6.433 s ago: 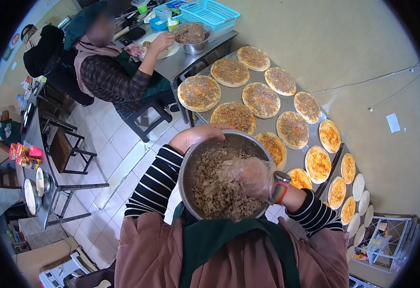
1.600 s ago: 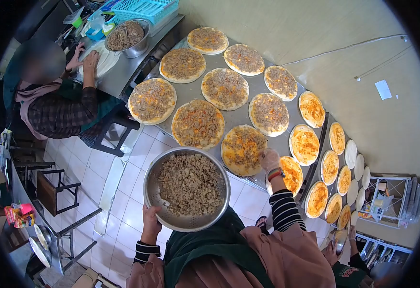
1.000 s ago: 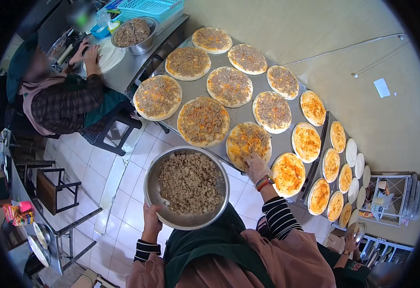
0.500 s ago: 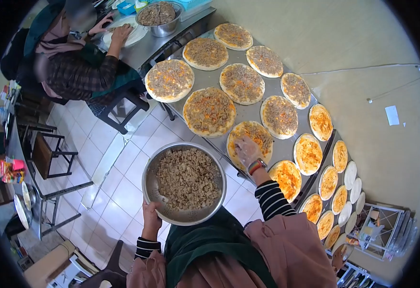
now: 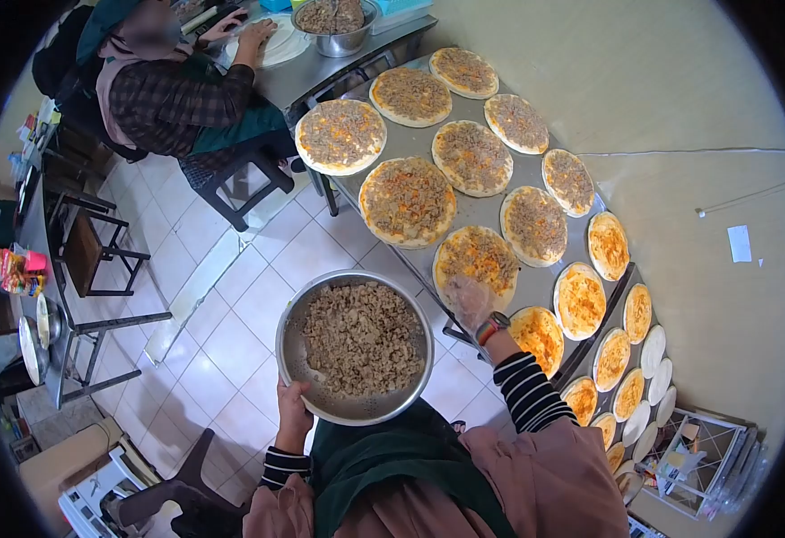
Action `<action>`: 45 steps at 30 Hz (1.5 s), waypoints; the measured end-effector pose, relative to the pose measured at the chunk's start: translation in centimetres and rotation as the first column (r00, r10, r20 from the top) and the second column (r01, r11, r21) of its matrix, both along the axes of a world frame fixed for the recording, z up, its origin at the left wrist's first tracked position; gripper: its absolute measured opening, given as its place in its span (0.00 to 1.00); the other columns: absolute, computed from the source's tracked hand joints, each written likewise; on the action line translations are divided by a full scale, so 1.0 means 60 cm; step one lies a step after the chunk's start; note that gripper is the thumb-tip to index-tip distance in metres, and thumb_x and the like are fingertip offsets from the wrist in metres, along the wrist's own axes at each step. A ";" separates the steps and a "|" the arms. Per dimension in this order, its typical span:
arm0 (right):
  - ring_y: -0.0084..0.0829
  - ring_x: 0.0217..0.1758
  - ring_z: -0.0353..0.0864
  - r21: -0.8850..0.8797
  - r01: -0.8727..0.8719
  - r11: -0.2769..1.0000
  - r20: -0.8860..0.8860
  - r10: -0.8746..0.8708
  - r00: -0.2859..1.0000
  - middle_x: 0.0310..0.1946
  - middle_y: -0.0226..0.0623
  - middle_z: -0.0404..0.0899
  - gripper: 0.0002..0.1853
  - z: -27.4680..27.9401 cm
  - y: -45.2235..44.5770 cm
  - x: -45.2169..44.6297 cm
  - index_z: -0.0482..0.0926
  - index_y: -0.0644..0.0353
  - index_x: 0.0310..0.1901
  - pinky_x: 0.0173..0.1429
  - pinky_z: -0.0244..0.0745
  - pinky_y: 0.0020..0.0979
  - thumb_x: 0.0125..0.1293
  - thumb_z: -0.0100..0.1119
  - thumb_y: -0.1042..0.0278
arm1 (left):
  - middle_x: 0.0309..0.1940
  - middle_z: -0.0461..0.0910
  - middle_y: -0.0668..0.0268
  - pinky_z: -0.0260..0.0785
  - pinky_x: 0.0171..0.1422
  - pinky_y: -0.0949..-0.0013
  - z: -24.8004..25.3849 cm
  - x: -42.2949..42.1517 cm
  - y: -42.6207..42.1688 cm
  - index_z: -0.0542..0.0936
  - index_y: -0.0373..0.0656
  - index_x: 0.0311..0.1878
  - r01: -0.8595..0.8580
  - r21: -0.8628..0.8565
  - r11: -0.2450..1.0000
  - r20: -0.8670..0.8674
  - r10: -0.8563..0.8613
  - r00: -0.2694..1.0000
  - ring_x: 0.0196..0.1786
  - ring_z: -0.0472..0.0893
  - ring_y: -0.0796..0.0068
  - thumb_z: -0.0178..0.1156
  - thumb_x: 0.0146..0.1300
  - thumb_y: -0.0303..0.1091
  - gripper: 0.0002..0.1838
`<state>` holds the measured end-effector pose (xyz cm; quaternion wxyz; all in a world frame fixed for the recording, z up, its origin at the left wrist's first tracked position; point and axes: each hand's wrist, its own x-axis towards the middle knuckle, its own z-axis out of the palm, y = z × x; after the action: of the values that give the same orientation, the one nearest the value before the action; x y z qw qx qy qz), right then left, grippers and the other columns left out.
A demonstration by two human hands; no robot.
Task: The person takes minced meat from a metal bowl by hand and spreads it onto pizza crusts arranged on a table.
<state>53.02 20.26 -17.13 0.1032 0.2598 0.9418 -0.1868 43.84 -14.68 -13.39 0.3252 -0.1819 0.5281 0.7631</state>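
A metal bowl (image 5: 296, 394) is tilted slightly towards me in front of my apron, with crumbly cooked minced meat (image 5: 366, 341) in it. My left hand (image 5: 296, 411) grips its near left rim, thumb over the edge. My right hand (image 5: 471, 300), in a clear plastic glove, lies on the near edge of a round flatbread (image 5: 482, 255) spread with orange sauce and partly covered in mince. Its fingers look stretched out over the topping, though somewhat blurred. Beside that hand sits a flatbread with sauce only (image 5: 538, 339).
Several mince-topped flatbreads (image 5: 408, 202) lie on the metal table (image 5: 392, 143). Farther right, a second surface bears sauced and plain rounds (image 5: 653, 350). At the upper left a seated co-worker (image 5: 177, 99) handles dough (image 5: 280, 40) near another bowl of mince (image 5: 334, 40). A stool (image 5: 249, 179) stands below.
My right hand has drawn back towards me, from the middle of the flatbread to its near edge. The view has shifted slightly; my left hand still holds the bowl.
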 end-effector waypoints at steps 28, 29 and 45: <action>0.39 0.40 0.77 0.021 0.124 0.992 -0.392 -0.106 0.914 0.39 0.36 0.76 0.08 -0.024 0.042 0.047 0.78 0.54 0.35 0.45 0.74 0.34 0.53 0.54 0.75 | 0.44 0.72 0.59 0.72 0.53 0.62 -0.010 -0.017 0.035 0.64 0.40 0.55 0.066 0.017 0.998 0.034 -0.066 0.997 0.45 0.76 0.63 0.46 0.45 0.20 0.28; 0.40 0.40 0.77 0.099 0.131 0.986 -0.347 -0.089 0.934 0.38 0.37 0.76 0.08 -0.036 0.050 0.037 0.78 0.55 0.35 0.45 0.74 0.34 0.52 0.54 0.76 | 0.44 0.72 0.59 0.72 0.53 0.62 -0.013 -0.017 0.037 0.64 0.40 0.56 0.071 0.026 0.997 0.016 -0.071 0.997 0.45 0.76 0.63 0.46 0.45 0.20 0.28; 0.41 0.44 0.77 -0.134 -0.138 0.981 -0.103 0.125 0.987 0.46 0.44 0.73 0.20 0.175 -0.081 -0.014 0.74 0.52 0.49 0.44 0.75 0.38 0.51 0.61 0.67 | 0.43 0.74 0.60 0.72 0.49 0.66 -0.019 -0.002 0.144 0.65 0.39 0.55 0.128 0.062 0.990 -0.021 -0.127 0.992 0.44 0.76 0.68 0.45 0.45 0.18 0.28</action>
<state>52.18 15.37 -6.61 0.0892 0.1799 0.9451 -0.2576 43.70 -6.06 -14.50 0.3743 -0.1309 0.5170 0.7586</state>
